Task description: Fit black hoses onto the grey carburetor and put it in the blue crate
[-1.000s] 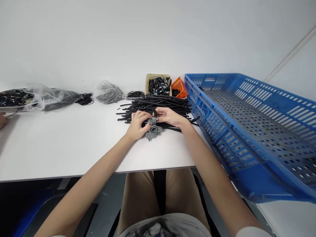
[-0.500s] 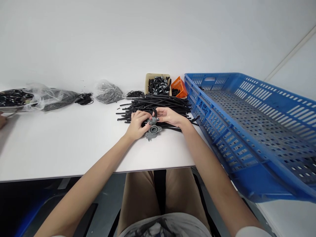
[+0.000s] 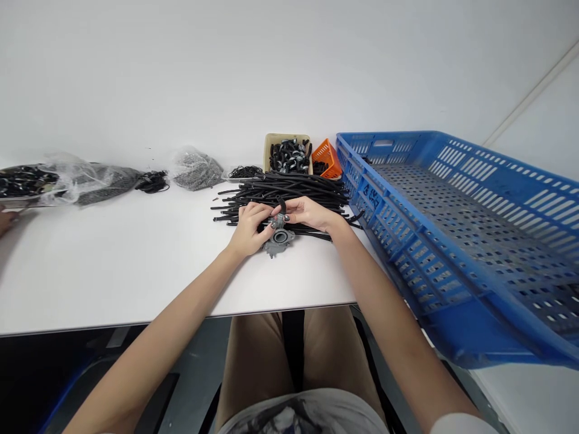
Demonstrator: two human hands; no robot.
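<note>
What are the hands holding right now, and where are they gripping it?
Both hands, left hand and right hand, hold a grey metal part by its top, with a black tube there.

The scene is bright and evenly lit, the light soft and seemingly from overhead; the white table (image 3: 113,265) and wall show almost no glare; shadows are faint, short ones under the hands; below the table edge it falls dark; wide-angle distortion bends the blue crate (image 3: 474,241) and table edges outward; focus is sharp centrally, softer at the margins.
</note>
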